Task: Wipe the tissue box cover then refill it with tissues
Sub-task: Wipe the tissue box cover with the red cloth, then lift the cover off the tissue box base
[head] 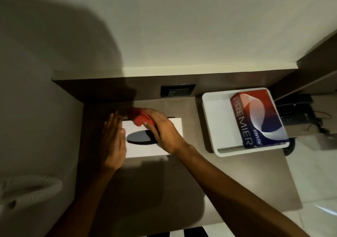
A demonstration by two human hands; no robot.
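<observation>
The white tissue box cover (155, 145) is lying on the brown worktop (191, 173). The left hand (114, 141) is resting flat against its left side, grip open. The right hand (160, 129) is pressing a red cloth (140, 118) onto its far edge, grip closed on it. A tissue pack (259, 118) is sitting in a white tray (215, 123) to the right.

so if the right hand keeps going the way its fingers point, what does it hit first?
The right hand, pressing the red cloth on the tissue box cover, points up-left toward the back. Past the cover's far edge, it would likely meet the dark back panel first; depth is unclear.
</observation>
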